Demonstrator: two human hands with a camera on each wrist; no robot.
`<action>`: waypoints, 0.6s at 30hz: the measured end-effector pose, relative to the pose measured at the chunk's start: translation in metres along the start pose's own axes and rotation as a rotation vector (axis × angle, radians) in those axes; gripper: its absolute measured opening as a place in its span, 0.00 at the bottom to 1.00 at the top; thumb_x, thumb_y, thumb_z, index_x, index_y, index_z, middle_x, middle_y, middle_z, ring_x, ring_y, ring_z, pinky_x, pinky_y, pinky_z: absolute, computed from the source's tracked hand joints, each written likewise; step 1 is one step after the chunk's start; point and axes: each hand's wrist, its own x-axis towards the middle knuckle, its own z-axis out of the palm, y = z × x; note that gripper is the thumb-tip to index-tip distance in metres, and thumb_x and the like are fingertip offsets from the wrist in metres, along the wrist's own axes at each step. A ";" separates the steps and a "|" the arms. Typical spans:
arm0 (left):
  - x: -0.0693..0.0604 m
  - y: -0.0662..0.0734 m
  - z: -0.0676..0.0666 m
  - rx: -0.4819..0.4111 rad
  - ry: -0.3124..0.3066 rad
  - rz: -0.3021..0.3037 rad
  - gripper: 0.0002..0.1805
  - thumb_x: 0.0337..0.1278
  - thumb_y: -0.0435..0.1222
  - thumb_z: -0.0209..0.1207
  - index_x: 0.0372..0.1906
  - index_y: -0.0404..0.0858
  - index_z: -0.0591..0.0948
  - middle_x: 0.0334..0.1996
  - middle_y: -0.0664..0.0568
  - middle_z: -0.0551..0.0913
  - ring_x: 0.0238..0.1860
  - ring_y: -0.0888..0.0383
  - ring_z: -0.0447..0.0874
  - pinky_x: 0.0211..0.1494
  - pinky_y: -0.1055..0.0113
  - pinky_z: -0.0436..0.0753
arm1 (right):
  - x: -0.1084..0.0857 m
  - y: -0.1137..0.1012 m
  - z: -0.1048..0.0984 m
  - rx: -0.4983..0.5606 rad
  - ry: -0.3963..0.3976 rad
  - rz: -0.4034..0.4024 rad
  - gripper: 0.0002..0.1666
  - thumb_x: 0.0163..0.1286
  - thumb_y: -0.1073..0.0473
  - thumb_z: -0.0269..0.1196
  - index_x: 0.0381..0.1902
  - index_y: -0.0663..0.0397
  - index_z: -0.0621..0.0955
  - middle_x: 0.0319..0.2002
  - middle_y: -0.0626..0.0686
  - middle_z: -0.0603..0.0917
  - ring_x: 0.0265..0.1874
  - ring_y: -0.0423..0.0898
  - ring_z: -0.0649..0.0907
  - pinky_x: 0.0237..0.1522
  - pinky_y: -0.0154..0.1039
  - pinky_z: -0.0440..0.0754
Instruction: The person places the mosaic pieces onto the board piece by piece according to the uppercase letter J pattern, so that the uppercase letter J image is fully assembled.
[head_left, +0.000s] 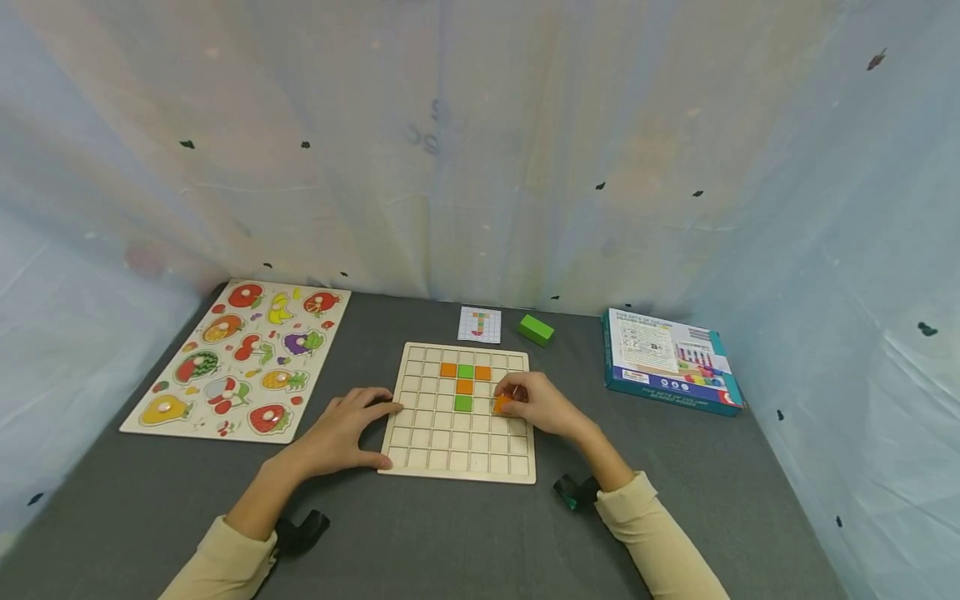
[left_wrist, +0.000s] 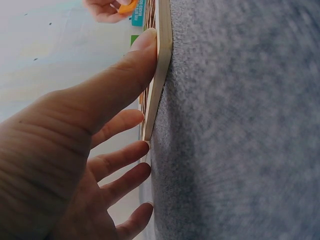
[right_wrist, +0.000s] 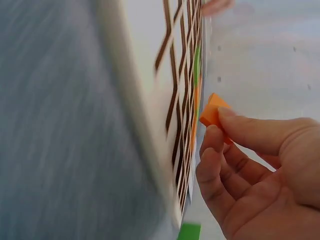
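A wooden grid board point(head_left: 442, 461) lies flat before me, with several orange and green squares in it: an orange-green-orange row, then an orange square point(head_left: 465, 387) and a green square point(head_left: 463, 403) below its middle. My right hand point(head_left: 542, 405) pinches an orange block point(right_wrist: 214, 111) between thumb and fingers, above the board's right part. At the board's left edge is my left hand point(head_left: 341, 435), fingers spread, its thumb point(left_wrist: 142, 47) touching the near corner. In the left wrist view the other fingertips are beside the edge.
Behind the board lies a small pattern card point(head_left: 480, 325), with a green block point(head_left: 536, 330) to its right. A fruit puzzle board point(head_left: 247, 358) covers the left side of the grey table. On the right stands a flat teal box point(head_left: 671, 362). Pale sheeting surrounds the table.
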 end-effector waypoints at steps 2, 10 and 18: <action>0.000 0.000 0.000 -0.002 0.000 0.001 0.47 0.38 0.61 0.74 0.66 0.44 0.77 0.65 0.44 0.70 0.65 0.42 0.66 0.59 0.37 0.64 | 0.006 -0.006 0.006 0.005 -0.037 -0.027 0.08 0.68 0.69 0.65 0.45 0.61 0.84 0.36 0.51 0.83 0.32 0.43 0.77 0.37 0.37 0.76; 0.000 -0.001 0.000 0.003 -0.002 -0.002 0.46 0.39 0.60 0.74 0.66 0.44 0.77 0.65 0.44 0.70 0.66 0.42 0.65 0.59 0.37 0.64 | 0.023 -0.025 0.023 0.013 -0.127 -0.073 0.10 0.67 0.71 0.63 0.45 0.64 0.84 0.37 0.54 0.84 0.30 0.42 0.76 0.35 0.35 0.75; 0.000 0.001 0.000 0.005 -0.002 -0.001 0.46 0.39 0.59 0.75 0.66 0.43 0.77 0.65 0.44 0.71 0.66 0.42 0.65 0.59 0.37 0.65 | 0.030 -0.032 0.035 -0.038 -0.136 -0.119 0.09 0.66 0.72 0.64 0.43 0.64 0.85 0.32 0.52 0.83 0.27 0.38 0.75 0.32 0.33 0.74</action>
